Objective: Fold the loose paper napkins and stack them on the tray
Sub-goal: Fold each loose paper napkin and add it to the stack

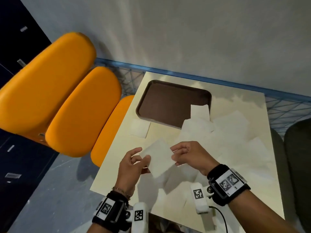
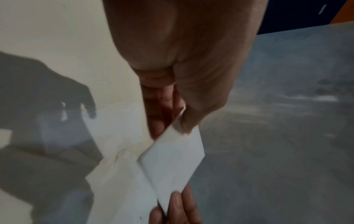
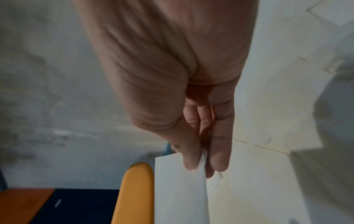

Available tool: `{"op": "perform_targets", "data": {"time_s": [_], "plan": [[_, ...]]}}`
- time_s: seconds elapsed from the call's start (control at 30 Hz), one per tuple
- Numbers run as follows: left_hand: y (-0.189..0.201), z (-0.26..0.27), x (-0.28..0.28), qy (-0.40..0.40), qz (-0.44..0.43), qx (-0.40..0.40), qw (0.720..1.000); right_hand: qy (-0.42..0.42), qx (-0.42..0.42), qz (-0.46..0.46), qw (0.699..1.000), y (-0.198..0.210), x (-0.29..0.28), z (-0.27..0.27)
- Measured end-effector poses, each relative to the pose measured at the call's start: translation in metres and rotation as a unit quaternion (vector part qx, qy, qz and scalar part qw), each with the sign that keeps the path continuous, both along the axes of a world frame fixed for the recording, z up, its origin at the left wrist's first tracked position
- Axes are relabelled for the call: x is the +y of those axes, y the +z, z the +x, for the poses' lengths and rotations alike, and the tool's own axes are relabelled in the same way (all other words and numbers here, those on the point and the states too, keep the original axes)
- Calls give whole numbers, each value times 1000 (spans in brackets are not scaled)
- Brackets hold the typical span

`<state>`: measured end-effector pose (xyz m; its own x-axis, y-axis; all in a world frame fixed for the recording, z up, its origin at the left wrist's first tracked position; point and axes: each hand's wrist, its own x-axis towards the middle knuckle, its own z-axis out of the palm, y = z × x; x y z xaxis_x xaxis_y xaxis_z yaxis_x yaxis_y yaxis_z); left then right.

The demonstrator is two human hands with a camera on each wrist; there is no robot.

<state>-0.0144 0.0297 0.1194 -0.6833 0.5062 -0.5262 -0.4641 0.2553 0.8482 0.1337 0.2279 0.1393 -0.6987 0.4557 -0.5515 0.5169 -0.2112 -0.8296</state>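
Both hands hold one white paper napkin (image 1: 159,159) above the near part of the table: the left hand (image 1: 133,167) pinches its left edge between thumb and curled fingers, and the right hand (image 1: 190,156) pinches the opposite edge the same way, thumb on one face and fingers behind. The sheet is thin, matte and flat, a folded rectangle tilted like a diamond, with crisp straight edges. Under and to the right of it, loose napkins (image 1: 227,132) of the same soft white paper lie overlapping across the pale cream table (image 1: 117,169), their corners and creases faint against its smooth surface. A single square napkin (image 1: 139,128) lies apart, just in front of the tray's near left edge. The tray (image 1: 161,101) is dark brown, rectangular with rounded corners and a low raised rim; one folded napkin (image 1: 199,111) rests in its near right corner, and loose sheets overlap that corner's rim. Glossy orange padded chairs (image 1: 82,111) stand left of the table.
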Motion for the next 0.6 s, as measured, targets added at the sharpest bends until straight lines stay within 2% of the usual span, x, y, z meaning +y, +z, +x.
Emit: {"op": "perform_targets", "data": {"time_s": [0.07, 0.13, 0.2, 0.27, 0.37, 0.47, 0.6], "plan": [[-7, -18, -4, -88, -33, -10, 996, 47, -23, 49, 997, -8, 2, -16], [-15, -37, 0, -169, -71, 35, 982, 98, -41, 88, 990, -12, 3, -36], [-24, -58, 7, -211, -102, 81, 969, 108, -55, 119, 985, -16, 7, -57], [-34, -81, 17, -211, -118, 86, 966, 72, -67, 150, 984, -25, 13, -77], [-55, -120, 39, -160, -145, 78, 973, 26, -91, 188, 978, -49, 23, -97], [-88, -159, 65, -93, -183, 83, 975, 67, -162, 238, 955, -81, 26, -102], [-121, -188, 96, -85, -179, 75, 977, 155, -250, 289, 911, -112, 19, -98]]}}
